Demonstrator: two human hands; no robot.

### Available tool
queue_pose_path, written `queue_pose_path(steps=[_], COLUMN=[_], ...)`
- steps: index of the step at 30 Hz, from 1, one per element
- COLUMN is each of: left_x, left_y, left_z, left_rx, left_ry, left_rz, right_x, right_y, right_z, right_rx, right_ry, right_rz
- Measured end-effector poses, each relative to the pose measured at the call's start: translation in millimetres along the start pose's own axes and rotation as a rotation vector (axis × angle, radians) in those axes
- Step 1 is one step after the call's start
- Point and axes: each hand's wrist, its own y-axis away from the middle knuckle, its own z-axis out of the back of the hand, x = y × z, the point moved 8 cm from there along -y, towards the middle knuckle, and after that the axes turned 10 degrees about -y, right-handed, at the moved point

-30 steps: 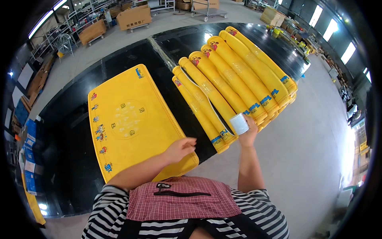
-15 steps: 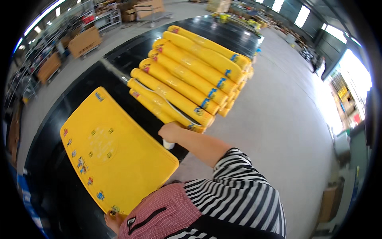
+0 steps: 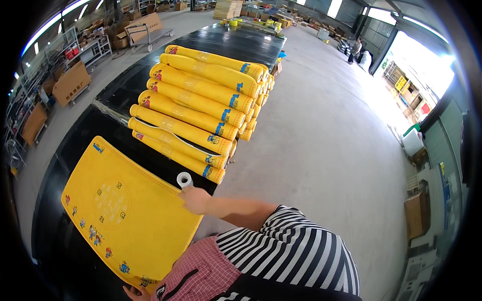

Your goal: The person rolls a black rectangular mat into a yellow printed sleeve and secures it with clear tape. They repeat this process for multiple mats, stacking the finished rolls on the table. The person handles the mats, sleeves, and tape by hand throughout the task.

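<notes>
A yellow mat with small cartoon figures along one edge and a faint printed circle lies flat on the black table. At its near left corner, my left hand is closed on the edge, partly cut off by the picture's lower rim. My right hand is over the mat's right edge, its fingers closed round the lower part of a white roll. The roll's hollow end faces up. Just beyond lies a stack of rolled yellow mats, each banded with clear tape.
The black table extends past the stack, with yellow tape rolls at its far end. Grey floor runs along the right. Cardboard on carts stands at the left; a person is far off near the bright doorway.
My right hand has moved left and nearer me with the white roll, whose hollow end now shows. My view has shifted, so the stack and mat appear further left and lower.
</notes>
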Motion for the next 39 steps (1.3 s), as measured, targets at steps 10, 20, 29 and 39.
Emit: queue_pose_path(steps=[10, 20, 29, 39], left_x=[-32.8, -49.3, -144.0, -202.4], left_y=[8.6, 32.4, 43.5, 88.0], left_z=[-5.8, 7.4, -59.7, -96.2], left_rx=[0.394, 0.293, 0.512, 0.150], left_ry=[-0.102, -0.004, -0.059, -0.168], left_rz=[0.028, 0.089, -0.217, -0.493], right_x=[-39.6, -5.3, 135.6, 264.2], right_y=[16.6, 14.1, -13.1, -83.0], right_z=[-48.3, -27.2, -85.7, -88.3], right_rx=[-0.066, -0.142, 0.411, 0.632], right_ry=[0.084, 0.074, -0.714, -1.367], right_rz=[-0.099, 0.039, 0.110, 0.045])
